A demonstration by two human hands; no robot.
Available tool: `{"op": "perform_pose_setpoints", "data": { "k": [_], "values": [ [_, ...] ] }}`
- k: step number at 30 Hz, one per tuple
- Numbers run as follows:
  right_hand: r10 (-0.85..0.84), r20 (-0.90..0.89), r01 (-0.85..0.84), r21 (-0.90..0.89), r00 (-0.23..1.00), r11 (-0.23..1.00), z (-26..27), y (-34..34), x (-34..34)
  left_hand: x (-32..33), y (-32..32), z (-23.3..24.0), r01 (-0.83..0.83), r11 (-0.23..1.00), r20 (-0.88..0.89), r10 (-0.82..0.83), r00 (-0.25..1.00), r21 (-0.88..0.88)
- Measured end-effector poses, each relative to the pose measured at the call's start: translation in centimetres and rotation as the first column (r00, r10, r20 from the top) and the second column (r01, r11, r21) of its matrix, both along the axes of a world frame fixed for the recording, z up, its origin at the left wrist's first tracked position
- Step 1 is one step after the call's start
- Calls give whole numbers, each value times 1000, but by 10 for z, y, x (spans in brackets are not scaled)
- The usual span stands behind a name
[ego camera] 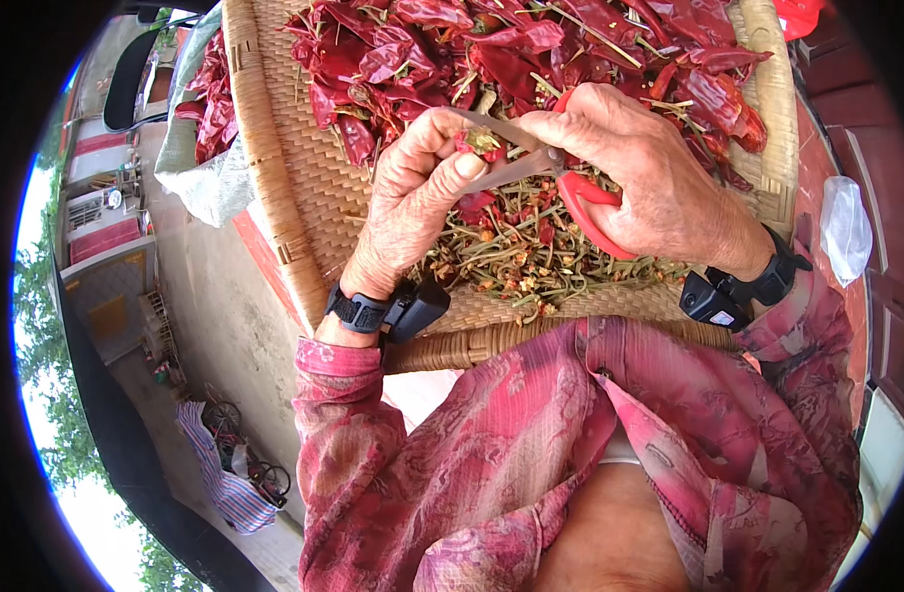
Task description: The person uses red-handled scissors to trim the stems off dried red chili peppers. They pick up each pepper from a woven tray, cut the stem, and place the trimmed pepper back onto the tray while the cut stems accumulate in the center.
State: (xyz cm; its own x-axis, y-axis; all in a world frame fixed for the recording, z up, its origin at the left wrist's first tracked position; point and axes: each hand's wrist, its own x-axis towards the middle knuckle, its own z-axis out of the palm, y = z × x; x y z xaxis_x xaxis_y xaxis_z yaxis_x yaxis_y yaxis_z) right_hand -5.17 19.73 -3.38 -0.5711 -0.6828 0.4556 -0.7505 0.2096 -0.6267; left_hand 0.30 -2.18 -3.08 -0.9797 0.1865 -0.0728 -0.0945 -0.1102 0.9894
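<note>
Between thumb and fingers, my left hand (422, 177) pinches a dried red chili (483, 142), its pale stem end facing up. My right hand (637, 170) grips red-handled scissors (587, 211). Their blades are spread on either side of the chili's stem end. Beneath both hands is a woven wicker tray (296, 155). Dried red chilies (422, 52) are heaped across its far part. Closer to me lies a pile of cut chili stems and caps (526, 251), partly covered by my hands and the scissors.
A pale woven sack (208, 177) holding more dried chilies (214, 103) stands left of the tray. On the right, a clear plastic bag (846, 226) rests by dark red furniture (844, 81). A bicycle (222, 418) and a striped cloth (226, 473) are farther off at lower left.
</note>
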Motion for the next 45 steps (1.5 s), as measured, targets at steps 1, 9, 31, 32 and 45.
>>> {"op": "perform_pose_setpoints", "data": {
  "k": [1, 9, 31, 32, 45],
  "values": [
    [-2, -28, 2, 1, 1000, 1000, 0, 0, 0, 0, -1, -1, 0, 1000, 2, 0, 1000, 0],
    [-21, -74, 25, 49, 997, 998, 0, -2, 1, 3, 5, -7, -12, 1000, 67, 14, 998, -27],
    [30, -123, -24, 46, 992, 999, -8, -2, 0, 10, 20, -20, -67, 942, 194, 2, 981, 330],
    [30, -121, -24, 46, 992, 999, -9, -3, 1, 11, 18, -20, -35, 955, 168, -16, 986, 293],
    [48, -165, -47, 9, 985, 999, -17, -2, 3, 12, 18, -18, -17, 941, 106, -21, 994, 338]
  ]
}}
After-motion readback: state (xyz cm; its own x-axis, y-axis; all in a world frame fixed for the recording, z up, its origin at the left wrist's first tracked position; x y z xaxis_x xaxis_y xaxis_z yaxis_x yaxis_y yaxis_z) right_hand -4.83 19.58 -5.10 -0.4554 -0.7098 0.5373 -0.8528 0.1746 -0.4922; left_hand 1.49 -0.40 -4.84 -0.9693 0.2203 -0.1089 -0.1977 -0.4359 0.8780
